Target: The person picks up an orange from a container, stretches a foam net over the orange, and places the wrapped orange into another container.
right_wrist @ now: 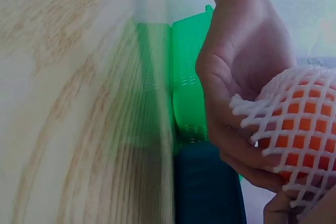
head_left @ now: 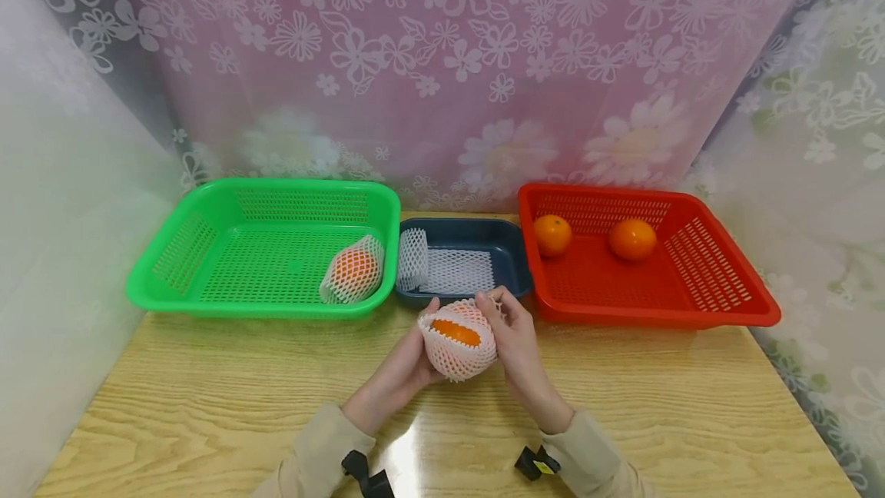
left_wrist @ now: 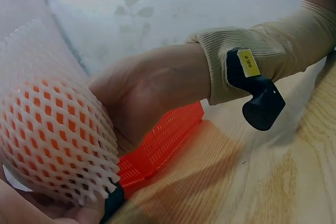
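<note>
Between both hands, over the table just in front of the dark tray, is an orange (head_left: 455,333) in a white foam net sleeve (head_left: 459,366). Bare peel shows through the sleeve's opening, which faces up. My left hand (head_left: 409,366) holds the wrapped fruit from the left side, its fingers curled under and around it in the right wrist view. At the upper right of the sleeve, my right hand (head_left: 515,340) pinches the net's edge between thumb and fingers. The left wrist view shows the mesh stretched over the fruit, with part of the right hand hidden behind it.
A green basket (head_left: 263,306) on the left contains one net-wrapped orange (head_left: 354,267). In the middle, a dark blue tray (head_left: 512,252) has flat foam nets (head_left: 456,271) in it. Two bare oranges (head_left: 632,240) lie in the red basket (head_left: 657,313) on the right. Curtains hang behind.
</note>
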Tool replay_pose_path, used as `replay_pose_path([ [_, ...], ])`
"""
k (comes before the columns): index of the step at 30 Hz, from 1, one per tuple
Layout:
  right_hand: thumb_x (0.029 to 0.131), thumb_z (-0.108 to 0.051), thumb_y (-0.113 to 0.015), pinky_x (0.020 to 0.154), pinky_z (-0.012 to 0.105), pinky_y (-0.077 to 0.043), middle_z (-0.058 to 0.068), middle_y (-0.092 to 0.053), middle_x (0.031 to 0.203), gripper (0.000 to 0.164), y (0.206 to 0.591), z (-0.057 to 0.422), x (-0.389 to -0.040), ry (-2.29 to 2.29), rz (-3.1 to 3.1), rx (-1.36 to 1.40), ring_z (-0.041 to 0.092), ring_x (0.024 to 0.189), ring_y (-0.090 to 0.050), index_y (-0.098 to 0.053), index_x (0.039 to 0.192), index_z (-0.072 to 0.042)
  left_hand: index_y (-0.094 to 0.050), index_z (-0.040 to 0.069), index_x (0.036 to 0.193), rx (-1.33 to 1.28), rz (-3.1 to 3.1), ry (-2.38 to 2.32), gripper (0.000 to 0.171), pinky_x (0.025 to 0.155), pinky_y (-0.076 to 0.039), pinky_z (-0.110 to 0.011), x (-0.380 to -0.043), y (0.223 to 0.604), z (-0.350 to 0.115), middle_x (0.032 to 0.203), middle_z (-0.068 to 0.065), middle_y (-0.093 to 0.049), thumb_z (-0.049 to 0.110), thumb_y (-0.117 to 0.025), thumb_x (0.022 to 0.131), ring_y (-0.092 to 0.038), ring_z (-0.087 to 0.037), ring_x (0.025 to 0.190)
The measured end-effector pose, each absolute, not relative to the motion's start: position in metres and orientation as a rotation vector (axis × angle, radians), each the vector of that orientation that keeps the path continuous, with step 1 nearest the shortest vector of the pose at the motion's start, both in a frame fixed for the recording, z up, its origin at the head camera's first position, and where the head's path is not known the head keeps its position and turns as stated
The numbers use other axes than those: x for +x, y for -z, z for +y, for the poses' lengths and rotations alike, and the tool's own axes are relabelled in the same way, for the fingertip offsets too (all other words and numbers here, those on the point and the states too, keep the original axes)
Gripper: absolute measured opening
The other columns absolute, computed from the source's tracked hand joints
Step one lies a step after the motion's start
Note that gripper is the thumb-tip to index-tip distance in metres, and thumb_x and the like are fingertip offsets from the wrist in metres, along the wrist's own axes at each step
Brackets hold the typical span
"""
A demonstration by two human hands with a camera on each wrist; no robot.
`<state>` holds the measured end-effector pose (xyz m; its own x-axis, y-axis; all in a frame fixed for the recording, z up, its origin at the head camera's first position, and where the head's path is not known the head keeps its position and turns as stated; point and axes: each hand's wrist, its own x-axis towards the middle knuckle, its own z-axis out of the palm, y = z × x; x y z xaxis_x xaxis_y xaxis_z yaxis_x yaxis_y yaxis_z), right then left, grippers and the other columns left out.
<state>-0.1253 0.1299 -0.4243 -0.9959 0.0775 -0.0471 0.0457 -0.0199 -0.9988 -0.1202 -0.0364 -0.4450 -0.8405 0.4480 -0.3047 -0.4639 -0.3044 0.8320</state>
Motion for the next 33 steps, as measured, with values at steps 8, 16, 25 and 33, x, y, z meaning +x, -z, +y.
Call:
replay_pose_path([
  [8,0.101,-0.024,-0.065,0.065,0.021,-0.049,0.003,-0.054,0.086,0.022,0.433,0.128,-0.129,-2.263,-2.205,-0.165,0.016,0.081,-0.054,-0.061,0.092,-0.005,-0.037,0.004,0.153,0.028,1.348,-2.237,0.073,0.107,-0.039,-0.034,-0.118,0.439,-0.033,0.151,-0.011,-0.044,0.058,-0.040,0.104,-0.049,-0.016,0.127],
  [16,0.102,-0.016,-0.062,0.067,0.020,-0.052,-0.001,-0.063,0.085,0.018,0.439,0.125,-0.131,-2.259,-2.227,-0.151,0.010,0.077,-0.059,-0.061,0.092,-0.001,-0.051,0.006,0.141,-0.071,1.343,-2.323,0.061,0.094,-0.048,-0.025,-0.113,0.439,-0.033,0.128,-0.001,-0.060,0.054,-0.043,0.104,-0.057,-0.010,0.111],
  [25,0.110,-0.031,-0.044,0.105,0.037,-0.045,0.012,-0.059,0.130,0.036,0.431,0.132,-0.131,-2.192,-2.312,0.072,0.021,0.118,-0.055,-0.053,0.131,-0.002,-0.051,0.006,0.138,-0.149,1.329,-2.474,0.053,0.093,-0.050,-0.021,-0.115,0.437,-0.035,0.124,0.001,-0.060,0.047,-0.043,0.107,-0.058,-0.006,0.109],
  [33,0.097,-0.050,-0.065,0.115,0.050,-0.032,0.007,-0.044,0.153,0.070,0.422,0.135,-0.126,-2.008,-2.288,0.883,0.028,0.143,-0.036,-0.039,0.151,-0.014,-0.046,0.004,0.145,-0.190,1.421,-2.454,0.055,0.077,-0.051,-0.019,-0.116,0.439,-0.039,0.116,0.002,-0.061,0.045,-0.039,0.109,-0.060,-0.004,0.095],
])
